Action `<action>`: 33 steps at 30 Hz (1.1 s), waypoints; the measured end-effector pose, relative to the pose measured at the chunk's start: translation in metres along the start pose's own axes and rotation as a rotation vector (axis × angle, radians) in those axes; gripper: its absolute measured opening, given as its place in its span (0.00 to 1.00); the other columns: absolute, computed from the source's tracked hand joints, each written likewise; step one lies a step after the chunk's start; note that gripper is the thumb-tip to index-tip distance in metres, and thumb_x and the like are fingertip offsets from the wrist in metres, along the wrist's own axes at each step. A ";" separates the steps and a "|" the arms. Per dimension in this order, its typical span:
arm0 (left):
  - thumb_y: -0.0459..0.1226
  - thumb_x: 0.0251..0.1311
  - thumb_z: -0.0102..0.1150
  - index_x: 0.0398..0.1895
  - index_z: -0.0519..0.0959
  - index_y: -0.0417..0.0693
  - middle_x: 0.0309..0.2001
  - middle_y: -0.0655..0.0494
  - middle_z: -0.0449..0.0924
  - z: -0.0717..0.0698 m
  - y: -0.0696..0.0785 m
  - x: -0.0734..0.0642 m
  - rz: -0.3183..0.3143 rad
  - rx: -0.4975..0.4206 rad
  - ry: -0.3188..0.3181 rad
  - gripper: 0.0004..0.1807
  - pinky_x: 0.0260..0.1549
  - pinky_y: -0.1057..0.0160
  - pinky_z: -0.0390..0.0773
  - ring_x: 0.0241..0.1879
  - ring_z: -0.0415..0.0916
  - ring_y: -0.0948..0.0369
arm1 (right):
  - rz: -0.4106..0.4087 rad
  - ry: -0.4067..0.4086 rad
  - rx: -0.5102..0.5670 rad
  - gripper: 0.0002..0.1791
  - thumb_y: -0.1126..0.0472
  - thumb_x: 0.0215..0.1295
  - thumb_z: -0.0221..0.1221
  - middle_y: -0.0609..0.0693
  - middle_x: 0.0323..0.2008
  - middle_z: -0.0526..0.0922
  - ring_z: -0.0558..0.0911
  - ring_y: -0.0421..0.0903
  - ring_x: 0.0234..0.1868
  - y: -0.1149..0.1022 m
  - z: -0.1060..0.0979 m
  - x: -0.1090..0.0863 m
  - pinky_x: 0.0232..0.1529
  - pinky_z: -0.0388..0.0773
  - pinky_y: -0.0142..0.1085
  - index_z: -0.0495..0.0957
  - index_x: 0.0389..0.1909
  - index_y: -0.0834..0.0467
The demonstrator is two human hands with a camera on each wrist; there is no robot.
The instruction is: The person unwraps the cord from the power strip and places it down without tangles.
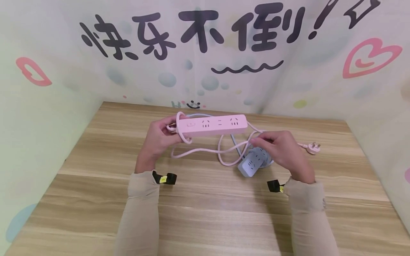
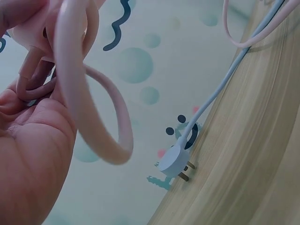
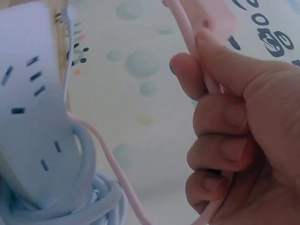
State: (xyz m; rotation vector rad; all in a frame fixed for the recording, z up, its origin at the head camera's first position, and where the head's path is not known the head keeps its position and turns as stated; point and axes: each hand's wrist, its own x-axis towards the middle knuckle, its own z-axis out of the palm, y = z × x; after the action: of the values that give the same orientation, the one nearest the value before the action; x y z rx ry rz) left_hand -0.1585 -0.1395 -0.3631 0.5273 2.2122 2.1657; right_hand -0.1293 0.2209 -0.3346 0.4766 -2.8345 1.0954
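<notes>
Left hand (image 1: 157, 138) grips pink power strip (image 1: 213, 125) (end, apparently).

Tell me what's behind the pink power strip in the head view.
Behind the pink power strip, a blue cord shows above its upper edge and again below its lower edge, with wooden table around. The stretch between is covered, so I can't trace it.

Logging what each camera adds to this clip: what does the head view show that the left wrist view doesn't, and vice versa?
Only the head view shows the right hand, the blue power strip, the pink plug and both sleeves.

Only the left wrist view shows the blue plug.

Both show the left hand holding the pink power strip, plus pink cord, blue cord, table and backdrop.
</notes>
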 end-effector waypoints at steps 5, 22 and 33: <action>0.23 0.49 0.69 0.57 0.78 0.30 0.50 0.45 0.84 0.002 0.001 0.000 -0.002 -0.005 -0.022 0.28 0.36 0.62 0.88 0.39 0.86 0.62 | -0.053 0.090 -0.085 0.12 0.54 0.68 0.66 0.53 0.24 0.86 0.72 0.41 0.21 0.006 0.008 0.005 0.22 0.66 0.29 0.90 0.33 0.58; 0.21 0.47 0.68 0.53 0.81 0.34 0.49 0.57 0.85 0.005 0.001 -0.001 0.024 -0.062 -0.128 0.25 0.43 0.65 0.87 0.41 0.84 0.61 | 0.196 0.246 -0.017 0.27 0.41 0.74 0.56 0.60 0.32 0.88 0.69 0.44 0.22 0.012 0.011 0.011 0.21 0.64 0.33 0.88 0.38 0.61; 0.20 0.47 0.69 0.56 0.77 0.26 0.49 0.63 0.84 0.007 0.004 -0.001 -0.001 -0.025 -0.227 0.28 0.42 0.67 0.86 0.40 0.83 0.63 | 0.474 0.408 0.238 0.33 0.31 0.69 0.54 0.43 0.22 0.73 0.71 0.43 0.30 0.014 -0.001 0.010 0.25 0.64 0.35 0.86 0.39 0.59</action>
State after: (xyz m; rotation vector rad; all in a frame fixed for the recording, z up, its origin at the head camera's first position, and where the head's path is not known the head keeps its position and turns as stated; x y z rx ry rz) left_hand -0.1554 -0.1332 -0.3599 0.7309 2.0644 2.0150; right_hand -0.1429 0.2283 -0.3414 -0.3963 -2.5148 1.4136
